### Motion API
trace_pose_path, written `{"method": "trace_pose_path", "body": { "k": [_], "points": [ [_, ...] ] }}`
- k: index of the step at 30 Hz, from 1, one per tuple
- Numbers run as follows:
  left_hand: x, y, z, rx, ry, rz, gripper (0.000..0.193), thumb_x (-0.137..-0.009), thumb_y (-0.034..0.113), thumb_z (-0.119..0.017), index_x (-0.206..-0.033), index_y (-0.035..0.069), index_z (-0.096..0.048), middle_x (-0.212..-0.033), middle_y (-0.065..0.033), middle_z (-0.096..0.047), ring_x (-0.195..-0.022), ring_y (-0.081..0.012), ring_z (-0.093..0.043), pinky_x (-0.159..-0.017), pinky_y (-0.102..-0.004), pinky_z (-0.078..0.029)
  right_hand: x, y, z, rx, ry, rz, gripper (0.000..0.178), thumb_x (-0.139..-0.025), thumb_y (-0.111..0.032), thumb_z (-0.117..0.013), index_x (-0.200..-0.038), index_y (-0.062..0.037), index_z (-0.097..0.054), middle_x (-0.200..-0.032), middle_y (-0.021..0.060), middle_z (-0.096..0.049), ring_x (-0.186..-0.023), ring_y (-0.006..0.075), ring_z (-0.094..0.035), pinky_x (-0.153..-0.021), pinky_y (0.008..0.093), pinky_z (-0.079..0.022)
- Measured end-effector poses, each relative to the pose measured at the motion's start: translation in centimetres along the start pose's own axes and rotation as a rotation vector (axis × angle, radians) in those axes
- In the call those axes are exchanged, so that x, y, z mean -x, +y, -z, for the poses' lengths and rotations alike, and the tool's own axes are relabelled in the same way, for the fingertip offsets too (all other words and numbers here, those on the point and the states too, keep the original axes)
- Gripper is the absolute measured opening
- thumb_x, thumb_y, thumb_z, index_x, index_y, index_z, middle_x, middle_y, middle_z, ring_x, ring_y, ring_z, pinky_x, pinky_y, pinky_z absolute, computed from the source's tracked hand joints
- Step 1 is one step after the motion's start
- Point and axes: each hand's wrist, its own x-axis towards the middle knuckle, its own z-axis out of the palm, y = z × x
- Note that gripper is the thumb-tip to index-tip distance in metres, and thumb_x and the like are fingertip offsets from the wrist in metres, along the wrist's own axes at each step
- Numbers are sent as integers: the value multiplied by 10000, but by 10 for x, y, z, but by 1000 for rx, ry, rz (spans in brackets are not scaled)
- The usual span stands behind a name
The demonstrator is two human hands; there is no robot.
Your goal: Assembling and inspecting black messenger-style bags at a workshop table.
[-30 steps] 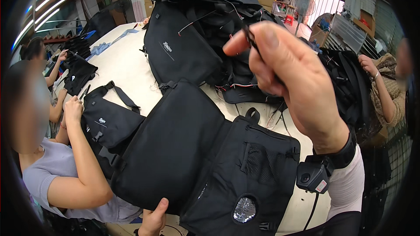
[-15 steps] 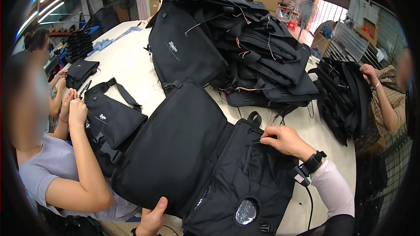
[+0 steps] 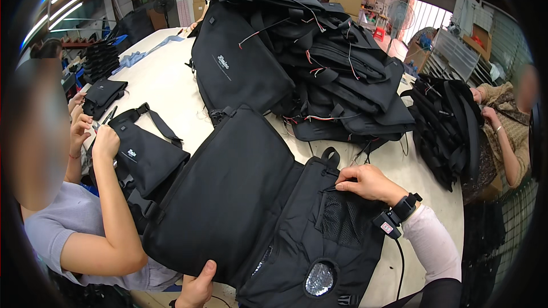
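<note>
A black fabric bag (image 3: 220,199) lies opened out in front of me, its large smooth flap spread to the left. At the flap's lower edge, my left hand (image 3: 197,290) is closed on the fabric, thumb on top and fingers hidden underneath. My right hand (image 3: 368,183) pinches at the upper edge of the black mesh pocket (image 3: 342,217); whatever is between the fingertips is too small to make out. Below the pocket, a round opening (image 3: 321,278) shows silvery lining. A strap loop (image 3: 330,157) sticks up from the bag's far edge.
A tall heap of black bags (image 3: 337,74) with loose wires covers the far side of the pale table (image 3: 154,51). At the left, a co-worker's hands (image 3: 105,141) work above another bag (image 3: 145,151). Another person at the right handles a stack of black pieces (image 3: 445,131).
My right hand has shifted very slightly left, still pinching; my left hand keeps its hold. The left co-worker's hands have come apart, and the right-hand person's hands have moved.
</note>
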Motion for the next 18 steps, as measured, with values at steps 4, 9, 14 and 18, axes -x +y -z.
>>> {"method": "trace_pose_path", "body": {
  "k": [4,9,14,18],
  "points": [
    [0,0,1,11,-12,7,493,-994,12,-559,-1463,-8,-411,-1478,-106,-455,-1330,-248,-452,-1130,-390,-356,-2,5,-2,-25,-6,21,212,-884,-293,-705,-963,-97,-720,-860,80,-718,-830,247,-687,-745,344,-508],
    [-1,0,-2,45,4,0,464,-932,-20,-612,-1386,26,-525,-1434,-99,-522,-1332,-272,-470,-1124,-418,-360,-4,11,-3,-34,6,65,221,-882,-320,-696,-956,-112,-718,-844,82,-717,-827,271,-684,-728,362,-506],
    [-5,-23,17,8,-5,-77,535,-948,119,-652,-1424,-14,-450,-1428,-111,-505,-1311,-223,-475,-1133,-369,-328,-5,7,-2,-22,5,86,219,-880,-315,-697,-953,-109,-715,-850,80,-719,-831,271,-685,-726,364,-507],
    [-4,-22,17,-4,-9,-88,534,-948,121,-652,-1423,-15,-451,-1429,-114,-504,-1311,-227,-473,-1133,-370,-325,-5,5,-2,3,2,95,217,-880,-312,-695,-954,-109,-714,-847,81,-718,-835,271,-685,-729,366,-507]
  ]
}}
